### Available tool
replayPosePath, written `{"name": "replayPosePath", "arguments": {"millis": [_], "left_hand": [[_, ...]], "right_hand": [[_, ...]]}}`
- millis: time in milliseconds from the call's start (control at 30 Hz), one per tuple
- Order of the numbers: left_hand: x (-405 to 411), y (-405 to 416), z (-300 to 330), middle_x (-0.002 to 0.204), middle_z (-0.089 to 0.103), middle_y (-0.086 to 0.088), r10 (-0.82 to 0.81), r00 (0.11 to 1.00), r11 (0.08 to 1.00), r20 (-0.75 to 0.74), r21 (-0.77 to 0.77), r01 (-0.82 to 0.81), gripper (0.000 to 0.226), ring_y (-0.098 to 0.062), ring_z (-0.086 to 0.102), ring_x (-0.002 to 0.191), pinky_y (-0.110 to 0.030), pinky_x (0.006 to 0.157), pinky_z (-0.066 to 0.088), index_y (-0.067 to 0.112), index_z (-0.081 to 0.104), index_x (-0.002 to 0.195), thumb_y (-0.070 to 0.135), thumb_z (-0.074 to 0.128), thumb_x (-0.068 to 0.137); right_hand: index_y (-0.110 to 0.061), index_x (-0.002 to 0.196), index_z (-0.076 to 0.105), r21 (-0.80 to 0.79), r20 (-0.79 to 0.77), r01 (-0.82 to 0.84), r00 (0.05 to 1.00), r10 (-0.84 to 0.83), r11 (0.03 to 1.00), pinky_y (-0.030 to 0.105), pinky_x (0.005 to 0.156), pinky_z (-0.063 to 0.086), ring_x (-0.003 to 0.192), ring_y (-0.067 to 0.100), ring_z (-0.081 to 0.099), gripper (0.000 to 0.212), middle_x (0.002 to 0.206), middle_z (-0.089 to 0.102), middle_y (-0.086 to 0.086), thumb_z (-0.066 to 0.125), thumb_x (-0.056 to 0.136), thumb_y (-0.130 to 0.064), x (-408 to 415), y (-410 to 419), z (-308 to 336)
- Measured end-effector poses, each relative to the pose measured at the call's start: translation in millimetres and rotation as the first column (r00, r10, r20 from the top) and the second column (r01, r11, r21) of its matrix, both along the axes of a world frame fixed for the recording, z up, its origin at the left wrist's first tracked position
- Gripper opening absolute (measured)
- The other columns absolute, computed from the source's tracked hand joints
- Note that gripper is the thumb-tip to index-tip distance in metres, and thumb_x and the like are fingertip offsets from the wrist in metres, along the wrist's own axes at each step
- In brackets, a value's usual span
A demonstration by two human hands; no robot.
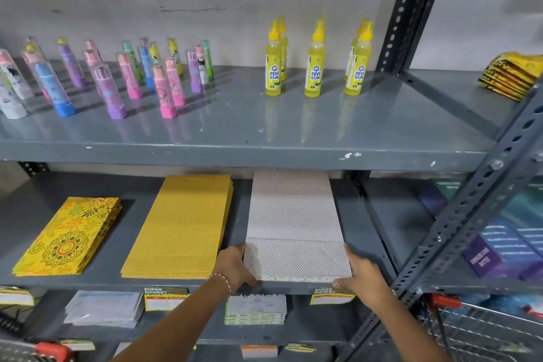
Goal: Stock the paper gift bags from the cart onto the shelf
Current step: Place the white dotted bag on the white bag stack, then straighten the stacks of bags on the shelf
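Floral yellow bags [69,235] lie flat at nine o'clock, plain yellow bags [180,228] beside them, squared to the shelf [102,281] edge. My left hand [233,269] and right hand [363,275] press flat against either side of the white dotted bags [295,223] at six o'clock, apparently aligning that stack.
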State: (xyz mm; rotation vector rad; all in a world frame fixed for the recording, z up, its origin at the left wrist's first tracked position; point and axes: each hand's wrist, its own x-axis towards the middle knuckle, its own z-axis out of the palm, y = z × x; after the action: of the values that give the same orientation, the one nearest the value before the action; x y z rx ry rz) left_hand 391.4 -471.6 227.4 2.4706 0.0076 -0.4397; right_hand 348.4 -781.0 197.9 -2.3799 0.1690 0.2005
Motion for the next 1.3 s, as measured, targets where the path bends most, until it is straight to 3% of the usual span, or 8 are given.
{"name": "replayPosePath", "arguments": {"millis": [233,333,433,700,967,1133,1233,1300], "left_hand": [[2.5,-6.5,3.3,0.128,0.06,-0.004,-0.028,0.999,0.993,-0.032,0.117,0.031,0.103,-0.024,0.055,0.119,-0.032,0.097,0.05,0.009,0.037,0.138,0.028,0.09,0.051],[5.1,-16.6,11.2,0.161,0.007,-0.003,-0.155,0.988,0.947,-0.022,0.28,0.155,0.138,-0.038,0.009,0.146,-0.047,0.118,0.02,0.017,-0.01,0.15,0.034,0.088,0.054],[14.2,-26.6,17.1,0.157,-0.027,0.003,-0.386,0.922,0.829,-0.008,0.435,0.351,0.145,-0.034,-0.017,0.145,-0.056,0.116,-0.001,0.028,-0.025,0.145,0.04,0.087,0.054],[26.4,-44.2,26.7,0.145,0.043,-0.008,-0.509,0.852,0.755,-0.12,0.413,0.51,0.111,-0.028,0.045,0.13,-0.04,0.105,0.044,0.021,0.022,0.146,0.032,0.086,0.057],[23.3,-40.2,30.0,0.147,0.042,-0.005,-0.504,0.855,0.764,-0.125,0.397,0.509,0.101,-0.026,0.04,0.134,-0.034,0.108,0.039,0.024,0.026,0.147,0.034,0.082,0.064],[24.4,-30.1,20.6,0.158,0.021,0.001,-0.407,0.91,0.896,-0.076,0.164,0.414,0.12,-0.022,0.025,0.144,-0.034,0.117,0.028,0.024,0.014,0.15,0.038,0.087,0.056],[18.7,-23.1,13.2,0.154,0.03,-0.001,-0.013,0.99,0.934,-0.143,-0.355,-0.039,0.108,-0.024,0.032,0.141,-0.036,0.115,0.032,0.017,0.018,0.15,0.045,0.08,0.065],[14.8,-19.9,9.1,0.136,0.052,-0.004,0.219,0.949,0.79,-0.227,-0.529,-0.309,0.078,-0.025,0.048,0.126,-0.037,0.106,0.037,0.013,0.044,0.137,0.056,0.066,0.075]], "right_hand": [[-0.036,0.146,0.019,0.016,-0.049,0.001,0.999,0.0,1.0,0.028,0.096,0.051,0.116,0.007,0.058,0.109,0.127,0.06,-0.013,0.085,0.062,-0.017,-1.2,3.6,12.9],[-0.031,0.148,-0.011,-0.311,-0.036,-0.133,0.991,0.128,0.941,0.047,0.12,0.008,0.144,0.009,-0.002,0.128,0.152,-0.006,-0.016,0.083,0.061,-0.032,5.8,12.3,28.8],[-0.029,0.149,-0.012,-0.458,-0.099,-0.304,0.951,0.292,0.835,0.054,0.117,-0.007,0.146,0.01,-0.01,0.123,0.159,-0.011,-0.009,0.077,0.064,-0.03,18.4,23.8,45.4],[-0.04,0.147,-0.002,-0.411,-0.236,-0.464,0.886,0.4,0.785,0.044,0.115,0.03,0.146,0.022,0.018,0.121,0.159,0.014,-0.014,0.081,0.062,-0.015,38.3,31.4,51.3],[-0.035,0.149,0.008,-0.339,-0.216,-0.444,0.895,0.391,0.83,0.025,0.109,0.037,0.142,0.013,0.027,0.114,0.158,0.018,-0.012,0.078,0.063,-0.008,34.5,31.6,49.5],[-0.035,0.149,0.016,-0.271,-0.172,-0.388,0.92,0.353,0.881,0.041,0.12,0.005,0.147,0.014,0.003,0.113,0.159,0.012,-0.012,0.085,0.061,-0.026,33.6,23.1,43.4],[-0.035,0.148,0.019,0.215,-0.061,-0.014,0.998,0.028,0.976,0.045,0.12,0.01,0.146,0.011,0.007,0.116,0.157,0.014,-0.016,0.083,0.055,-0.055,18.7,16.0,34.1],[-0.024,0.149,0.023,0.549,-0.109,0.252,0.967,-0.231,0.797,0.036,0.117,0.02,0.142,0.015,0.026,0.095,0.153,0.03,-0.007,0.071,0.072,-0.053,8.1,14.3,27.3]]}}
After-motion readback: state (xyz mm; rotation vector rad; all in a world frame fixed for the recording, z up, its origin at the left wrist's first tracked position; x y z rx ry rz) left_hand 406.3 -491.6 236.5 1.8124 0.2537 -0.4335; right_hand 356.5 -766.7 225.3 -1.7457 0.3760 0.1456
